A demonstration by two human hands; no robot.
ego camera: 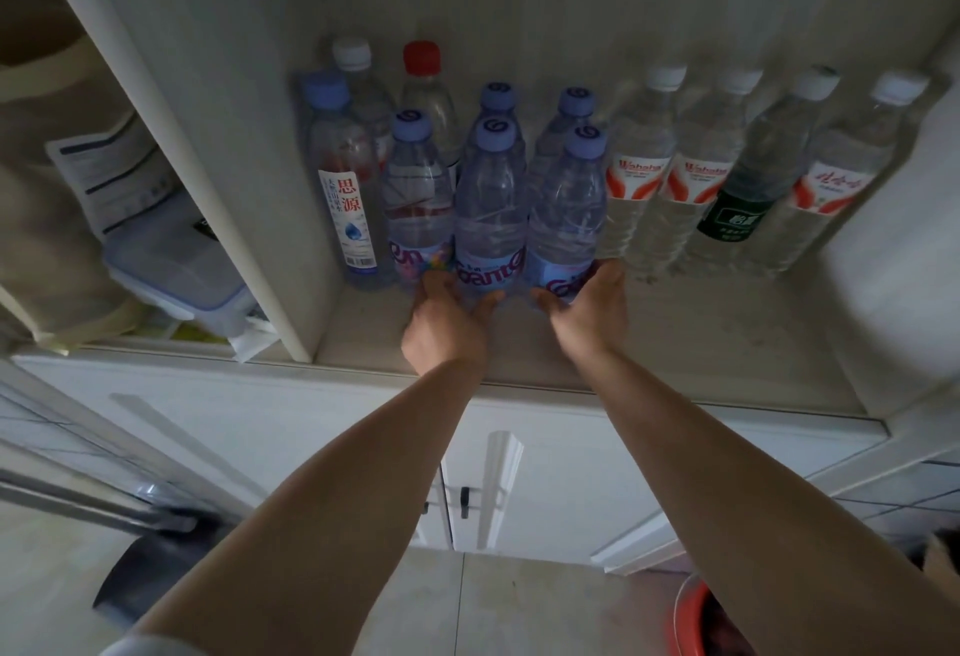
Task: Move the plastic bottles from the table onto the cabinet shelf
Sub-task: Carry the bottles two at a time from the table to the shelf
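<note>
**Both hands at the base of the front bottles on the shelf**

The left hand [447, 315] has its grip curled round the foot of the middle front bottle [491, 218], fingers on one side and thumb on the other. The right hand [587, 309] cups the base of the front right bottle [569, 213] in the same way, thumb to the inside and fingers round the outer side. Both bottles stand upright on the cabinet shelf [701, 338], touching each other, each clear with a pale blue cap and a blue and pink label low down.

Just left of the left hand stands a third bottle [418, 198] of the same kind, touching the held one. Behind the grips two more blue caps [497, 96] show. Further left is a bottle with a white label [347, 198], and behind it a white-capped bottle [353, 55] and a red-capped bottle [422, 60].

Right of the right hand a row of four white-capped bottles [727, 172] runs along the shelf, three with red and white labels and one with a dark green label.

Beyond a white upright panel [171, 135] far left of the grips, a lidded plastic box [171, 265] sits in the neighbouring compartment. Below the shelf are white cabinet doors [545, 478], and an orange-red bucket [693, 619] sits on the floor at the lower right.
</note>
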